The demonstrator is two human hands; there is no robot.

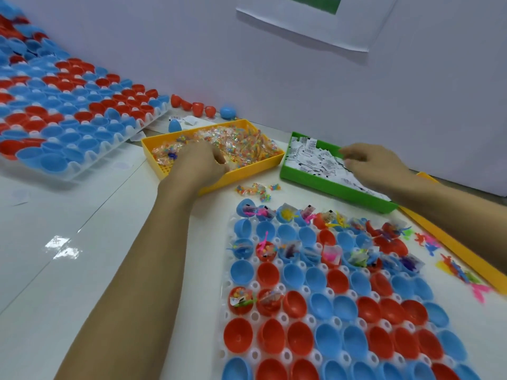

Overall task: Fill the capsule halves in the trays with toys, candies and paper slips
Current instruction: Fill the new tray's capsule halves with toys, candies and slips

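**Both hands in the supply bins, near tray part-filled**

White glossy table against a pale wall. Left hand [201, 163] is curled into the candy packets in the yellow bin [164, 171], apparently pinching some; right hand [377, 165] is bent over the paper slips [310, 157] in the green bin [329, 185], grip unclear. Capsule tray [343, 314]: far rows filled, most halves bare.

Risks: forearms crossing the tray could tip filled halves; loose toys [452, 267] and spilled candies [258, 189] may scatter.

Slips carry barcodes, unreadable.
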